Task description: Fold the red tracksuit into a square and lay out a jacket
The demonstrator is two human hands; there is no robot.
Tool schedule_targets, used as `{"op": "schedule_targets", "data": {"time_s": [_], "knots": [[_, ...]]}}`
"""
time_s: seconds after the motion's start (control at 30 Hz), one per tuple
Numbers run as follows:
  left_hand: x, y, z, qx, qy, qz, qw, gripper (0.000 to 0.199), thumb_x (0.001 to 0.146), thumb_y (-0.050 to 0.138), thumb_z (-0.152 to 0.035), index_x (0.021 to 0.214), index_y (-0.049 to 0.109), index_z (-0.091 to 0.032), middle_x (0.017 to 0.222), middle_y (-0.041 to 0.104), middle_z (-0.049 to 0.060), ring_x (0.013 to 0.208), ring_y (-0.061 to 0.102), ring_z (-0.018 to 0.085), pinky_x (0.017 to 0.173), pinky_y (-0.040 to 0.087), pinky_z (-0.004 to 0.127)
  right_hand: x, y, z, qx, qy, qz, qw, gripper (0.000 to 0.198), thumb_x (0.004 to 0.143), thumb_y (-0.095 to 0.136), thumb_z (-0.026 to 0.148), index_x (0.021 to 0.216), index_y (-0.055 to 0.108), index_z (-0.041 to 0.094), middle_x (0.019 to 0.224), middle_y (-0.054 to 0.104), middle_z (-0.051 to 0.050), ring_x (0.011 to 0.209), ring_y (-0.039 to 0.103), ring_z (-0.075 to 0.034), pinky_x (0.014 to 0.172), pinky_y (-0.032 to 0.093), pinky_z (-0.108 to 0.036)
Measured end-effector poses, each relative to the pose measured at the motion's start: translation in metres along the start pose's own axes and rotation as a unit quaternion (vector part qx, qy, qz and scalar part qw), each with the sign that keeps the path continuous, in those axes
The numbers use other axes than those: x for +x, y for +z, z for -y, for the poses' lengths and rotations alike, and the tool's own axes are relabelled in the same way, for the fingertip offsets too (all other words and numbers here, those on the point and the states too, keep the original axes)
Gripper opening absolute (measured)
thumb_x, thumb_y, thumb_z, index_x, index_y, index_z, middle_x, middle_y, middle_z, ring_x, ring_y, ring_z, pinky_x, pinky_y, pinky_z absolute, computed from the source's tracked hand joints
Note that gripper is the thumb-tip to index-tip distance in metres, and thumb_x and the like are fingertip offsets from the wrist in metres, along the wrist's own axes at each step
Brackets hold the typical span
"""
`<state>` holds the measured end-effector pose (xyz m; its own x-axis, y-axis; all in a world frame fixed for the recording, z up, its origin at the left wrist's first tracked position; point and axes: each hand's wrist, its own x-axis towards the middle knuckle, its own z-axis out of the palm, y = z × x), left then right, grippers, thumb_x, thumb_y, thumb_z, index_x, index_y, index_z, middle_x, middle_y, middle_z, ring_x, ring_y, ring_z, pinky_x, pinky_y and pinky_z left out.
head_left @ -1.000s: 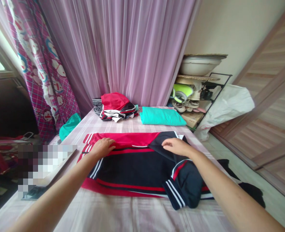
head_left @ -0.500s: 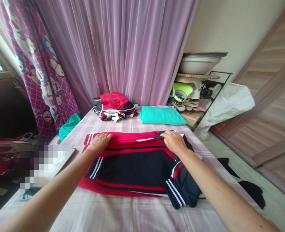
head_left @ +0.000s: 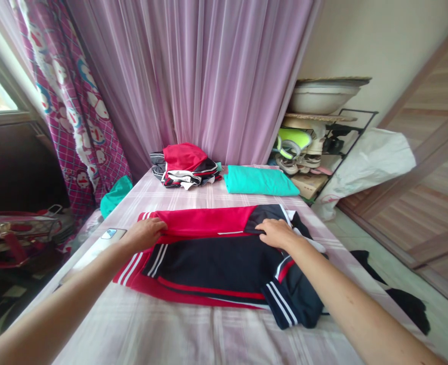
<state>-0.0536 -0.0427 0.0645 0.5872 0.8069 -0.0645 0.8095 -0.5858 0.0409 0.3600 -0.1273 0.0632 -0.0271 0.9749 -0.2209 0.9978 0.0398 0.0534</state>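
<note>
Red-and-black fabric garment with white-striped cuffs (head_left: 209, 266): laid flat and folded across the middle of a pale pink-and-white plaid sheet (head_left: 163, 337), directly below the 2 hands. Left hand (head_left: 148, 234) rests on the red upper fold at its left end, fingers close together and loosely curled. Right hand (head_left: 277, 234) sits on the dark grey part of the same fold, fingers partly bent, tips near its lower edge. Cannot tell whether either pinches the cloth or only presses on it. At the garment's right, 1 dark cuff with 2 white stripes points toward the wearer.

Beside the left forearm: white smartphone (head_left: 95, 249), partly covered by the arm. Far edge of sheet: rumpled pile of red, black and white clothes (head_left: 185, 158); to its right, folded turquoise cloth (head_left: 260, 181).

Further out: sheer purple curtain (head_left: 224, 76) behind; at right, off-white round basin (head_left: 323, 97) above shoes, then white plastic sack (head_left: 376, 157) near wood-grain door (head_left: 433, 147).
</note>
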Motion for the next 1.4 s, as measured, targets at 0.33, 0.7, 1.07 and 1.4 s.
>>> {"op": "schedule_targets", "data": {"time_s": [0.33,0.7,1.07,1.4], "knots": [[0.052,-0.019,0.054,-0.003,-0.123,-0.077,0.989,0.05,0.087,0.033,-0.039,0.118,0.068,-0.021,0.123,0.07,0.007,0.113,0.063,0.023,0.098,0.045,0.029,0.047,-0.028,-0.004,0.035,0.019,-0.116,0.992,0.035,0.092,0.041,0.029,0.1,0.075,0.026,0.109,0.074,-0.005,0.104,0.064,-0.023,0.086,0.045,-0.03],[0.057,-0.01,0.084,-0.106,-0.076,0.116,0.985,0.059,0.08,0.038,-0.06,0.113,0.071,-0.023,0.122,0.07,0.005,0.111,0.063,0.024,0.1,0.044,0.031,0.087,0.036,-0.062,0.059,0.106,-0.128,0.984,0.046,0.092,0.042,0.022,0.134,0.059,0.016,0.135,0.061,-0.013,0.121,0.057,-0.026,0.102,0.043,-0.038],[0.05,0.01,0.089,0.02,-0.216,0.062,0.974,0.056,0.084,0.034,-0.063,0.095,0.067,-0.02,0.087,0.073,0.009,0.082,0.067,0.026,0.07,0.047,0.031,0.088,0.059,-0.064,0.049,0.094,-0.192,0.976,0.045,0.095,0.035,0.022,0.133,0.058,0.014,0.137,0.058,-0.012,0.121,0.055,-0.024,0.104,0.04,-0.036],[0.067,0.024,0.044,-0.002,-0.049,-0.071,0.996,0.063,0.094,0.026,-0.055,0.142,0.049,-0.021,0.149,0.048,0.009,0.138,0.041,0.023,0.114,0.03,0.039,0.086,0.03,-0.012,0.053,0.083,-0.179,0.979,0.05,0.097,0.035,0.035,0.142,0.048,0.018,0.151,0.044,-0.015,0.136,0.04,-0.027,0.11,0.031,-0.045]]}}
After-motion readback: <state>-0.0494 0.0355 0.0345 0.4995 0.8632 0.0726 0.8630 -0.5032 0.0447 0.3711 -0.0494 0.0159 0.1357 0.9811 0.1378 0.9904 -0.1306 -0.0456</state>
